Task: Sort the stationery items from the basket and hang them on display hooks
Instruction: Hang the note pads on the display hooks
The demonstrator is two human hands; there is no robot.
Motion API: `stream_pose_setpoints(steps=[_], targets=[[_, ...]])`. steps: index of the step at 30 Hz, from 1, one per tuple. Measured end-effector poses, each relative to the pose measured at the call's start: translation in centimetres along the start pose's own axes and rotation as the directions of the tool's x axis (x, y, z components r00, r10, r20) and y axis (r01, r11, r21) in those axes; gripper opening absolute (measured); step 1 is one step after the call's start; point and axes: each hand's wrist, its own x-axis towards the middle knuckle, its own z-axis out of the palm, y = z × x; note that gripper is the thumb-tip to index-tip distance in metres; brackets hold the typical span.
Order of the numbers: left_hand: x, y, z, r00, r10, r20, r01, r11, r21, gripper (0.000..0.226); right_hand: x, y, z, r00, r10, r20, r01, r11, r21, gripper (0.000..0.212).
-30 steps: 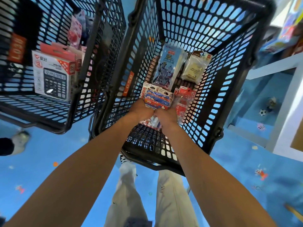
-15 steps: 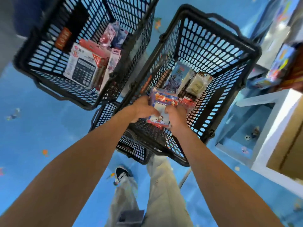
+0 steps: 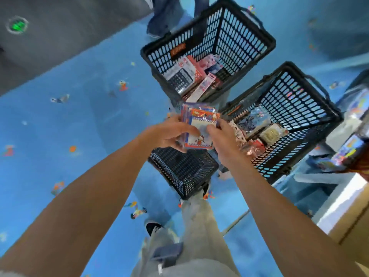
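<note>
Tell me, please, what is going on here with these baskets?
A person is sorting stationery. Both the left hand and the right hand grip a small stack of wrapped memo pad packs, held beside a black basket that holds more packets. A second basket behind it holds a boxed calculator and other packs. No display hooks are in view.

A shop: black shopping baskets (image 3: 245,40) of packaged goods (image 3: 182,75) on a blue floor (image 3: 79,108).

Blue floor (image 3: 83,120) with cartoon prints, grey strip (image 3: 65,39) upper left, white shelf (image 3: 343,196) right
</note>
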Motion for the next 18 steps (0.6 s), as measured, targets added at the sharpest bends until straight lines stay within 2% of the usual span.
stream_pose_setpoints(steps=[4,6,10,14,18], targets=[[-8.5,-4.3,-5.8,0.997,0.065,-0.051,-0.072,0.984,-0.161,0.040,-4.3,-1.0,8.4,0.983,-0.060,0.171,0.069,0.996,-0.047,0.020],[-13.7,-7.6,-9.2,0.990,0.105,-0.094,-0.124,0.963,-0.237,0.050,-7.2,-1.0,13.9,0.962,-0.098,0.256,0.122,0.989,-0.081,0.022],[-23.6,-15.1,-15.7,0.958,0.137,-0.254,-0.221,0.913,-0.342,0.055,-12.9,-0.1,25.0,0.909,-0.126,0.396,0.207,0.964,-0.168,0.022],[-33.1,-23.4,-21.4,0.874,0.115,-0.471,-0.333,0.849,-0.410,0.052,-19.5,0.9,35.8,0.834,-0.135,0.535,0.274,0.943,-0.188,0.020],[-42.0,-30.9,-25.1,0.750,0.071,-0.658,-0.478,0.746,-0.464,0.041,-26.6,1.0,45.2,0.688,-0.141,0.712,0.377,0.908,-0.184,0.026]])
